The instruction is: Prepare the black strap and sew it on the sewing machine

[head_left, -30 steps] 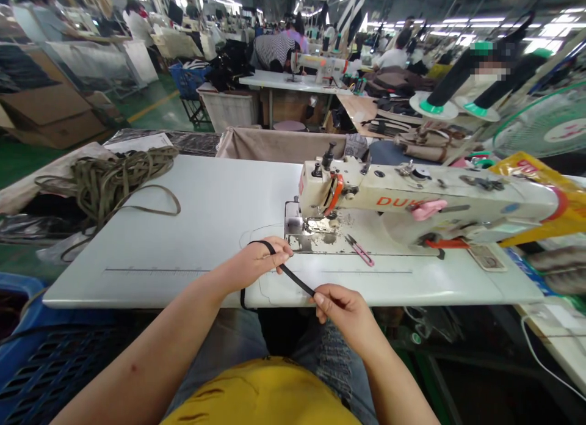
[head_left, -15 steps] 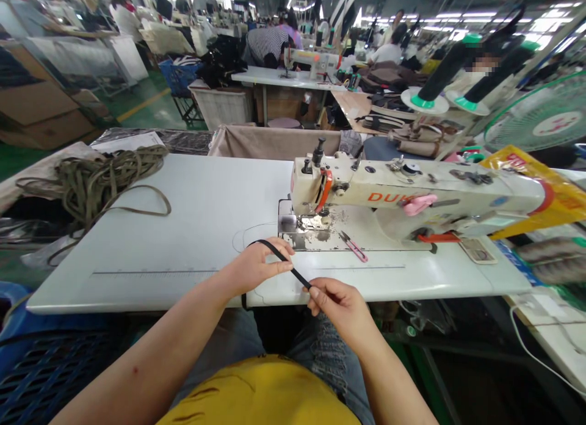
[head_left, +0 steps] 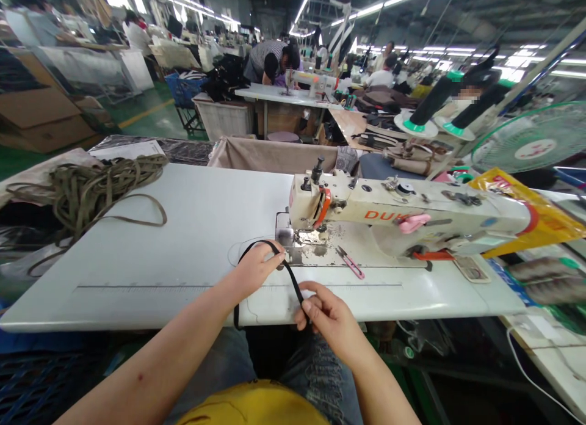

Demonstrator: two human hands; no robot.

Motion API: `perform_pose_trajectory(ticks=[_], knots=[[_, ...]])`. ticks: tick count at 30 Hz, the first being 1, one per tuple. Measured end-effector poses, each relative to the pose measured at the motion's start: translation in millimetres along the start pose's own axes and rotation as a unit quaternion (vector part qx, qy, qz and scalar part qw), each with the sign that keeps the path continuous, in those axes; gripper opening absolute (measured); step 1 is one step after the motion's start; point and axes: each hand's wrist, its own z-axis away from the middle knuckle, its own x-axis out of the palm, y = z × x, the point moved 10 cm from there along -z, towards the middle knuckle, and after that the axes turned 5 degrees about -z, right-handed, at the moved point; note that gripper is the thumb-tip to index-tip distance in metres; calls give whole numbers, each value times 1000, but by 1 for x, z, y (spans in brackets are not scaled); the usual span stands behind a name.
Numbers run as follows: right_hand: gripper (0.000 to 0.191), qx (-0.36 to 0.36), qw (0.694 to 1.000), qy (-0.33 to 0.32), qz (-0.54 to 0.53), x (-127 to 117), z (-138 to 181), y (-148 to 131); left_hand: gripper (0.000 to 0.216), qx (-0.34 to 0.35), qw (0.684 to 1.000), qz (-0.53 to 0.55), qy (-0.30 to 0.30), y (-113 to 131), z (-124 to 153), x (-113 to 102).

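A narrow black strap runs between my two hands at the table's front, then loops behind my left hand and drops over the edge. My left hand pinches it just in front of the needle plate. Lower and to the right, my right hand grips the strap's end between thumb and fingers. Beyond them stands a white sewing machine with an orange lever at its head. Pink thread snips lie on the machine bed, right of the hands. Loose thread curls beside my left hand.
A tangled heap of olive webbing covers the table's left side. Behind the table is a beige cloth-lined bin. Black thread cones and a green fan stand at right. A person in stripes bends over another machine.
The strap between my hands has gone from taut to slightly bowed. My right hand has moved a little lower, and my head view has tilted up.
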Motion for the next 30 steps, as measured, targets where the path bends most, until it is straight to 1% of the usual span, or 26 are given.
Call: perform_pose_trajectory(ticks=[2, 3, 5, 6, 7, 8, 9, 10, 12, 14, 15, 17, 19, 25, 30], knots=[[50, -25, 999, -11, -31, 2, -4, -9, 19, 2, 999, -32, 10, -4, -9, 1], [50, -28, 998, -28, -42, 5, -6, -12, 17, -1, 999, -43, 15, -6, -13, 1], [45, -17, 997, -71, -33, 12, -10, -12, 12, -6, 998, -63, 20, -11, -22, 2], [39, -20, 997, -80, -8, 13, -12, -12, 10, -7, 997, -75, 19, -12, -26, 3], [33, -39, 996, -75, 34, 11, -15, -14, 9, -6, 996, -87, 17, -13, -30, 5], [26, -75, 991, -58, 89, 7, -19, -18, 9, -4, 995, -99, 13, -13, -34, 6], [20, -128, 979, -32, 154, 2, -22, -27, 9, -4, 994, -112, 10, -12, -38, 7], [16, -190, 956, 0, 222, -2, -22, -37, 10, -4, 992, -125, 7, -12, -42, 9], [17, -301, 888, 47, 345, -4, -20, -53, 11, -9, 988, -153, 2, -13, -51, 11], [23, -366, 825, 52, 428, 0, -19, -59, 15, -18, 983, -182, -3, -17, -60, 14], [25, -382, 802, 41, 457, 3, -20, -58, 23, -23, 980, -197, -7, -20, -65, 16], [29, -391, 774, 14, 498, 7, -23, -55, 45, -29, 974, -225, -21, -26, -73, 21], [30, -382, 760, 3, 525, 8, -27, -52, 55, -27, 967, -249, -44, -30, -79, 27], [31, -372, 745, 14, 553, 9, -30, -52, 52, 8, 949, -298, -106, -34, -90, 40], [33, -376, 744, 24, 552, 8, -33, -55, 54, 20, 939, -321, -125, -39, -102, 44]])
